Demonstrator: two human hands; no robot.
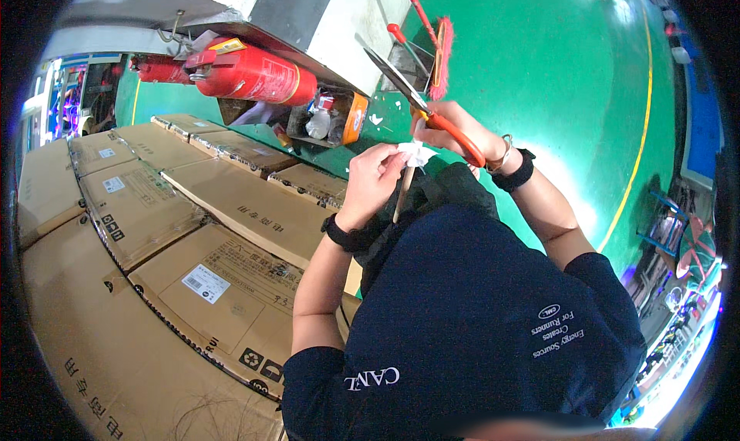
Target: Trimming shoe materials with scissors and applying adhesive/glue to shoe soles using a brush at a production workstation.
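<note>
My left hand [368,182] is closed, thumb and fingers pinching a crumpled white scrap [417,155] that looks like paper or thin plastic. My right hand [466,126] is closed round a pair of scissors [401,83]. Their blades point up and left, and an orange-red handle loop hangs below the hand. The right fingertips also meet the upper part of the scrap. A thin brownish stick-like piece [402,196] slants down from under the scrap; what it joins to is hidden.
Brown cardboard cartons [231,202] are packed together at my left. Past them are red fire extinguishers [262,72] and an open box of odds and ends [317,123]. A red broom [442,59] and a dustpan [403,59] stand beside a white pillar [347,36] on the green floor [532,48].
</note>
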